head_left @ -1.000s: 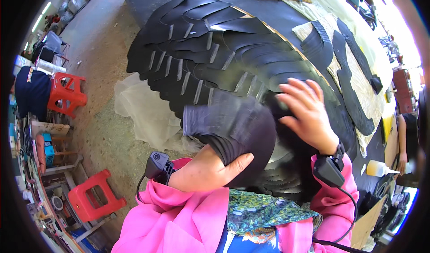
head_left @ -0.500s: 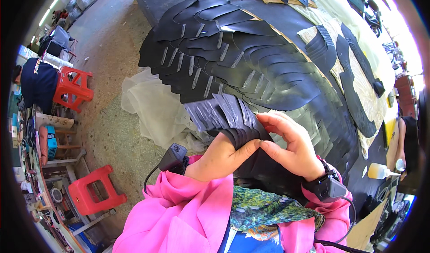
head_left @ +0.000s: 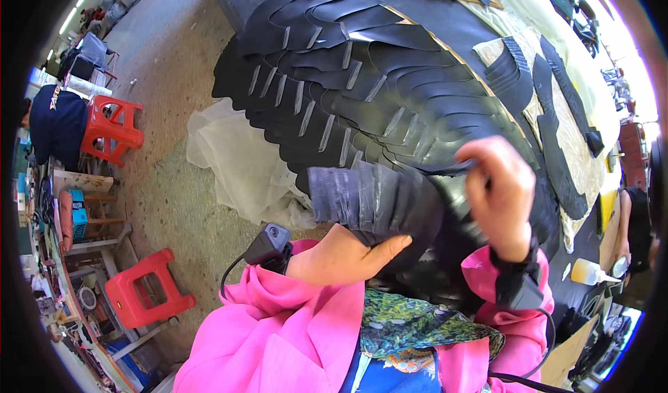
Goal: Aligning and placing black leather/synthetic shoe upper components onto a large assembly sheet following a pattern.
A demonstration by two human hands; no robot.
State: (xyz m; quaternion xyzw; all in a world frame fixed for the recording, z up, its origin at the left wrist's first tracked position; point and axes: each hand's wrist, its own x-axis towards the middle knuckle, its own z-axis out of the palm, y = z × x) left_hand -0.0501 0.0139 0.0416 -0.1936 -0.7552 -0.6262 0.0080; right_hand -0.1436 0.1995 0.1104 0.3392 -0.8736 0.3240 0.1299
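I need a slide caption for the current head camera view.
Left hand holding a fanned stack of black pieces, right hand near overlapping black sheets.

A large table with a dark, smooth top (head_left: 445, 28) carries overlapping rows of flat black pieces (head_left: 327, 66), several bearing narrow pale strips; their scalloped outline hides much of its left edge. Tan board (head_left: 480, 81) shows along their right margin. Further right, a cream sheet (head_left: 569, 140) lies spread out, with curved and long black cutouts (head_left: 548, 101) on it. More board, topped with dark strips, sits at the far end. A bottle of yellowish liquid (head_left: 586, 273) rests at the right. Left of the table, the speckled floor (head_left: 163, 115) bears two red stools (head_left: 149, 289) and a crumpled translucent sheet (head_left: 236, 156).
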